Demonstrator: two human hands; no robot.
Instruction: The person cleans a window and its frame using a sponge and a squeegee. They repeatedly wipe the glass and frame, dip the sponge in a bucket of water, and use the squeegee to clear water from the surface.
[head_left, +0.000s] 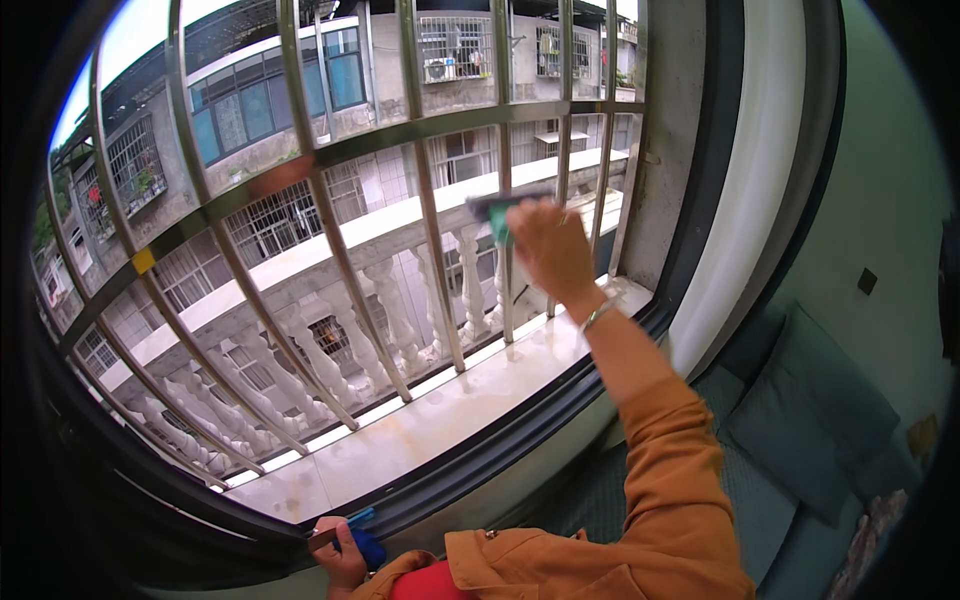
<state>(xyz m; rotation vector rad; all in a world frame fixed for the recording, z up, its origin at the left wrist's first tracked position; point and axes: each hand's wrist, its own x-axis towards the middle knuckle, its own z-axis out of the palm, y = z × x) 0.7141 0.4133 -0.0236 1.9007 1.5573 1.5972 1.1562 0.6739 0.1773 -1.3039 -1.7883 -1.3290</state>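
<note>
My right hand (551, 244) is raised in front of the metal window bars (427, 195), closed around a green-handled tool (501, 223) with a dark, blurred head, perhaps a brush or squeegee. The tool lies over one of the upright bars, below the horizontal rail. Low in the view, my left hand (341, 555) is at the window frame's lower edge. Its fingers are closed on a small reddish-brown object (322, 538), whose kind I cannot tell. Right beside that hand are a blue object (368, 549) and a light blue stick-like piece (361, 516).
Below the bars runs a wet, pale stone sill (420, 427), bordered by the dark window track (480, 457). A white stone balustrade (390, 307) stands outside. To the right are a pale curved window-side panel (757, 172) and a sofa or bed with a dark green cushion (810, 412).
</note>
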